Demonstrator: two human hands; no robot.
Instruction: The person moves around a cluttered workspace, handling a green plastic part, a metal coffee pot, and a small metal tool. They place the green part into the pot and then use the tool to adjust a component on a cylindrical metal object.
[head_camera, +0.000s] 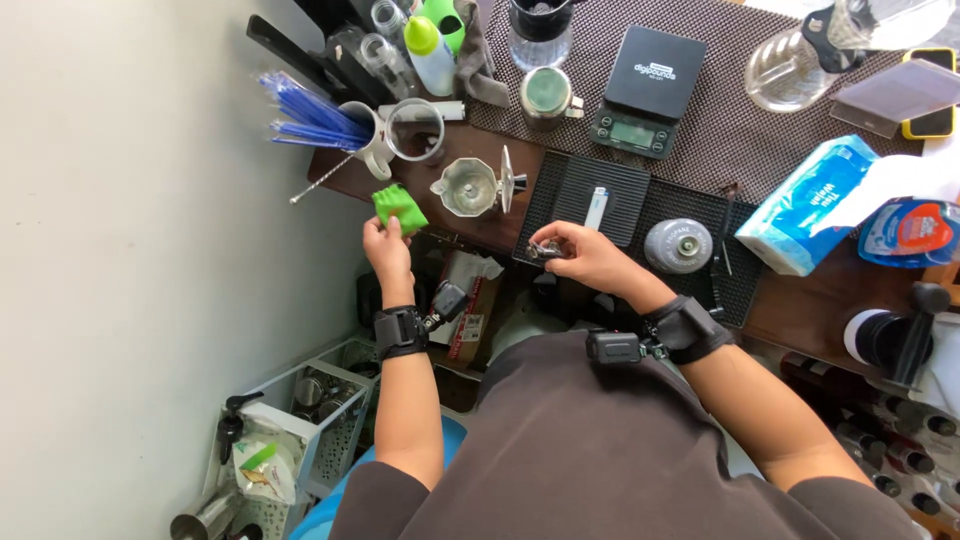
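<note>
A: What sits nearest the camera?

B: The person's dark shirt and two forearms, each with a black wrist strap carrying a small camera. At seven o'clock a white wire basket (335, 420) stands on the floor with a pump bottle (229, 428) at its edge.

A: And the hands?

B: The left hand (386, 250), at about ten o'clock from the chest, pinches a folded green cloth (399, 206) by its lower edge, thumb and fingers closed on it. The cloth hangs just over the near edge of the dark wooden counter (800, 300). The right hand (585, 255), at twelve o'clock, curls around a small dark metal piece (545, 250), fingertips pressed on it. What the piece is, I cannot tell.

A: What lies just beyond them?

B: A silver moka pot (470, 186), lid up, stands between the hands and a little farther. At one o'clock from the right hand a black ribbed mat (570, 190) bears a white lighter (596, 207), with a grey gas canister (678, 245) beside it.

A: Farther still?

B: A black digital scale (645, 90) rests on a woven mat at twelve o'clock. At ten o'clock a white mug of blue straws (310, 118) leans beside a glass cup (415, 130). At two o'clock lies a blue tissue pack (805, 205).
</note>
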